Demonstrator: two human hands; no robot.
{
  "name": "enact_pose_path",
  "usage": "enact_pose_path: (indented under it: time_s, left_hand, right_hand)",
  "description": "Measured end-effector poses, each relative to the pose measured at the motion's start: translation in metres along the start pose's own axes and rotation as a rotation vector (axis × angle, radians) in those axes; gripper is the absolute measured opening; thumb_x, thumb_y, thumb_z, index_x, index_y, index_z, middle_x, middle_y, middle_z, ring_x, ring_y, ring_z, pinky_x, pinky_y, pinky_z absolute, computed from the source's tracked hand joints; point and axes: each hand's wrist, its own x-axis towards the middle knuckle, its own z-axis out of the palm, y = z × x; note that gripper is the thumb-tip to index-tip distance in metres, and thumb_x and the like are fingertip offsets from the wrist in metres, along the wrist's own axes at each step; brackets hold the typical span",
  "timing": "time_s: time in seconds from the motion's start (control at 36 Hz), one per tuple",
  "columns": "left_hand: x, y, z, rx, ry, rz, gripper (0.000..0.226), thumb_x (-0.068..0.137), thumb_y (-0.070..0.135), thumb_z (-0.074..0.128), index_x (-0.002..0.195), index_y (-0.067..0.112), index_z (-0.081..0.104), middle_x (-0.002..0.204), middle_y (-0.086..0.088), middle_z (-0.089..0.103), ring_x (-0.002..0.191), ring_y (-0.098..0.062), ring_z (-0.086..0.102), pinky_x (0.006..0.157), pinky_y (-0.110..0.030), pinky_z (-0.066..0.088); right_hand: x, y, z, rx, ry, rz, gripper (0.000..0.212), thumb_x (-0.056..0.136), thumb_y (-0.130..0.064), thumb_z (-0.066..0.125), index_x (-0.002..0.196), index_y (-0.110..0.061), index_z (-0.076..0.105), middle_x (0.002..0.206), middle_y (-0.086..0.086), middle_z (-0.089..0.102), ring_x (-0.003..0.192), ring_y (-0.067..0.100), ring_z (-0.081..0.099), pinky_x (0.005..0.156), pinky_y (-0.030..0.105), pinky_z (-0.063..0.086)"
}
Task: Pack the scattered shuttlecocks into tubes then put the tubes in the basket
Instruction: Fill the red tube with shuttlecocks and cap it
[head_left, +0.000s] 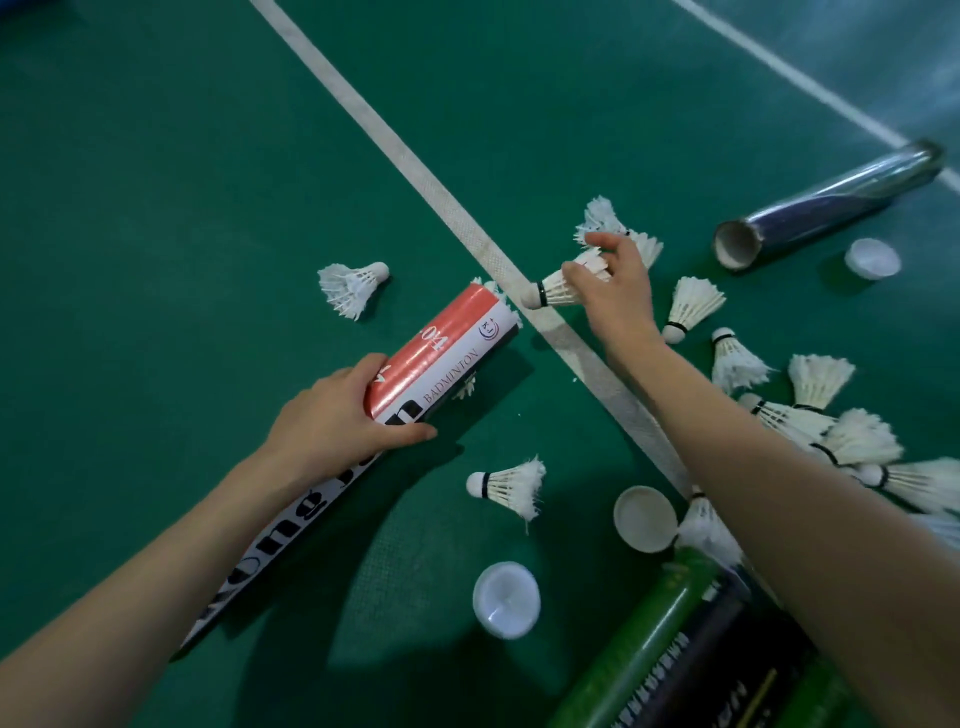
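Note:
My left hand (337, 415) grips a red, white and black shuttlecock tube (441, 353), its open end pointing up and to the right with feathers showing at the mouth. Just right of that mouth, my right hand (613, 291) holds a white shuttlecock (553, 291) by its feathers, cork toward the tube. Loose shuttlecocks lie on the green floor: one at the left (353, 286), one below the tube (509, 486), several piled at the right (810, 410). No basket is in view.
An open dark blue tube (826, 208) lies at the upper right with a white cap (872, 258) beside it. Two more caps (644, 518) (506, 599) lie near the bottom. Green and black tubes (670, 649) lie at the bottom right. White court lines (415, 166) cross the floor.

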Motion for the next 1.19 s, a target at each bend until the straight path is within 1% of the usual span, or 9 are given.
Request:
enact_pose_path:
  time_s: [0.08, 0.28, 0.36, 0.44, 0.56, 0.72, 0.83, 1.06, 1.19]
  left_hand:
    - [-0.002, 0.021, 0.005, 0.002, -0.02, 0.058, 0.083, 0.06, 0.077, 0.066, 0.129, 0.04, 0.037, 0.104, 0.01, 0.058, 0.082, -0.011, 0.058, 0.071, -0.033, 0.053]
    - [-0.01, 0.056, 0.011, -0.048, -0.012, 0.166, 0.088, 0.061, 0.075, 0.067, 0.135, 0.04, 0.036, 0.106, 0.012, 0.058, 0.085, -0.01, 0.057, 0.074, -0.033, 0.051]
    - [-0.014, 0.061, 0.012, -0.037, -0.01, 0.174, 0.089, 0.06, 0.075, 0.067, 0.136, 0.04, 0.035, 0.105, 0.012, 0.058, 0.085, -0.011, 0.057, 0.075, -0.033, 0.052]
    - [-0.019, 0.062, 0.011, -0.034, -0.01, 0.181, 0.087, 0.062, 0.073, 0.068, 0.135, 0.039, 0.036, 0.105, 0.013, 0.056, 0.086, -0.012, 0.056, 0.077, -0.032, 0.05]
    - [-0.023, 0.062, 0.009, -0.027, -0.01, 0.184, 0.082, 0.063, 0.071, 0.069, 0.132, 0.039, 0.038, 0.103, 0.014, 0.055, 0.084, -0.009, 0.055, 0.075, -0.031, 0.049]
    - [-0.023, 0.053, 0.006, -0.031, -0.006, 0.176, 0.079, 0.063, 0.071, 0.069, 0.129, 0.038, 0.041, 0.102, 0.015, 0.055, 0.079, -0.005, 0.055, 0.073, -0.032, 0.05]
    - [-0.021, 0.049, 0.004, -0.02, -0.001, 0.172, 0.082, 0.063, 0.072, 0.069, 0.132, 0.038, 0.039, 0.101, 0.015, 0.054, 0.08, -0.008, 0.054, 0.072, -0.031, 0.049]
    - [-0.016, 0.037, 0.005, 0.05, -0.001, 0.153, 0.08, 0.063, 0.075, 0.066, 0.129, 0.038, 0.04, 0.099, 0.016, 0.054, 0.086, -0.011, 0.053, 0.067, -0.028, 0.041]
    - [-0.013, 0.019, 0.008, 0.024, -0.026, 0.1, 0.082, 0.062, 0.076, 0.066, 0.13, 0.04, 0.039, 0.102, 0.014, 0.057, 0.089, -0.012, 0.055, 0.072, -0.03, 0.047]
  right_hand:
    - [-0.006, -0.005, -0.02, 0.016, -0.022, -0.042, 0.027, 0.085, -0.013, 0.061, 0.109, -0.025, 0.055, 0.115, -0.002, 0.056, 0.114, 0.02, 0.052, 0.103, 0.044, 0.043]
    - [-0.029, -0.009, -0.043, 0.014, -0.244, -0.043, 0.007, 0.09, -0.026, 0.056, 0.096, -0.029, 0.059, 0.1, -0.007, 0.058, 0.1, 0.019, 0.055, 0.1, 0.055, 0.044]
    - [-0.035, -0.011, -0.047, -0.004, -0.235, -0.028, 0.04, 0.092, -0.053, 0.037, 0.111, -0.026, 0.059, 0.119, -0.004, 0.055, 0.116, 0.017, 0.049, 0.109, 0.053, 0.034]
    - [-0.038, -0.012, -0.053, 0.031, -0.264, 0.017, 0.058, 0.096, -0.06, 0.02, 0.139, -0.03, 0.045, 0.151, -0.004, 0.035, 0.14, 0.013, 0.027, 0.117, 0.052, 0.016]
    - [-0.042, -0.015, -0.053, 0.027, -0.375, 0.106, 0.063, 0.083, -0.077, 0.015, 0.118, -0.046, 0.059, 0.134, -0.013, 0.056, 0.135, 0.017, 0.04, 0.114, 0.057, 0.02]
    - [-0.045, -0.014, -0.048, 0.068, -0.415, 0.126, 0.068, 0.093, -0.066, 0.011, 0.144, -0.031, 0.038, 0.145, -0.01, 0.045, 0.138, 0.017, 0.035, 0.116, 0.055, 0.018]
    - [-0.049, -0.015, -0.039, 0.055, -0.44, 0.151, 0.08, 0.081, -0.077, 0.016, 0.146, -0.034, 0.034, 0.147, -0.013, 0.042, 0.139, 0.016, 0.033, 0.117, 0.055, 0.017]
    - [-0.06, -0.013, -0.012, 0.008, -0.568, 0.134, 0.061, 0.097, -0.059, 0.008, 0.15, -0.034, 0.022, 0.154, -0.013, 0.029, 0.144, 0.011, 0.022, 0.119, 0.045, 0.008]
    - [-0.055, -0.008, 0.012, -0.011, -0.577, 0.198, 0.059, 0.098, -0.059, 0.015, 0.146, -0.03, 0.034, 0.146, -0.009, 0.044, 0.137, 0.015, 0.036, 0.118, 0.041, 0.015]
